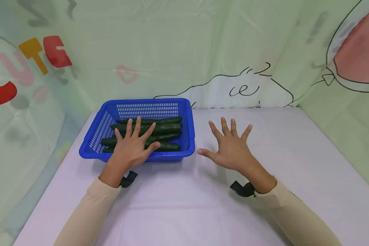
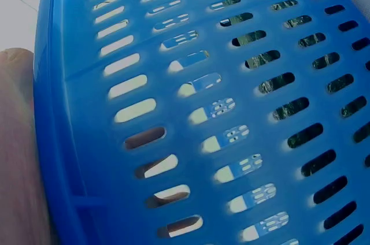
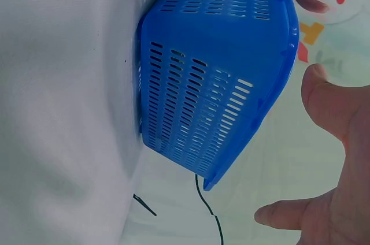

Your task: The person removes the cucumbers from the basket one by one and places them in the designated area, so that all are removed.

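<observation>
Several dark green cucumbers (image 1: 169, 128) lie side by side in a blue plastic basket (image 1: 189, 131) on the left of the table. My left hand (image 1: 130, 147) is spread, palm down, over the basket's front edge and hides part of the cucumbers. To the right of the basket, my right hand (image 1: 233, 150) is held over the table with its fingers fanned out and nothing in them. In the left wrist view, the slotted basket wall (image 2: 87, 181) fills most of the picture. Beyond the right thumb (image 3: 329, 103), the right wrist view shows the basket's side.
A pale cloth (image 1: 172, 212) covers the table. Light green printed sheets (image 1: 172, 48) with letters and drawings hang behind it and at both sides. Black straps (image 1: 243, 189) show under both wrists, next to beige sleeves (image 1: 292, 215).
</observation>
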The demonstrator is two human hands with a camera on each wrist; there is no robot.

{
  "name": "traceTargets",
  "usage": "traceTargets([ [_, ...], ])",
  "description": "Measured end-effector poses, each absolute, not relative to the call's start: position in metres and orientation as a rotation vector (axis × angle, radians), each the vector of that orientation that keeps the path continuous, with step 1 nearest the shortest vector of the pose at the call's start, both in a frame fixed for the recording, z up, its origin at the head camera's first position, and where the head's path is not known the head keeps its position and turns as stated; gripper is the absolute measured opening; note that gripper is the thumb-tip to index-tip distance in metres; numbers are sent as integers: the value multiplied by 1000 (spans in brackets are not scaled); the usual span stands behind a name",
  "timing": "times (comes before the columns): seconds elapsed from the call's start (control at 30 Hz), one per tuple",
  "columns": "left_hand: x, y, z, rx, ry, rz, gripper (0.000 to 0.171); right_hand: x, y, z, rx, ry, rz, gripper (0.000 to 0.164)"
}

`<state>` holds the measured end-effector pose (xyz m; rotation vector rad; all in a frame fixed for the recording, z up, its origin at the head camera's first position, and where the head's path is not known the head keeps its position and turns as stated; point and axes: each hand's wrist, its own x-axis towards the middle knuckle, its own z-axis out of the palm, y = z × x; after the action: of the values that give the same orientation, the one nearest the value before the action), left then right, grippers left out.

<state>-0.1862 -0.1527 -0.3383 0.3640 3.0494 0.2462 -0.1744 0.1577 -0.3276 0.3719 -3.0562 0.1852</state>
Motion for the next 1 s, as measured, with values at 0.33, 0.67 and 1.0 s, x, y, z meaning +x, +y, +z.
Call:
traceTargets([
  [0.33, -183, -210, -295, 225, 3010, 428, 81, -175, 157, -325, 385, -3080, 218, 102],
  [0.67, -189, -327, -292, 8, 2684, 919, 73, -173, 155, -322, 430, -3073, 316, 86],
  [1.0, -205, -342, -336, 107, 2283, 1813, 58, -172, 153, -323, 514, -3036, 402, 78],
])
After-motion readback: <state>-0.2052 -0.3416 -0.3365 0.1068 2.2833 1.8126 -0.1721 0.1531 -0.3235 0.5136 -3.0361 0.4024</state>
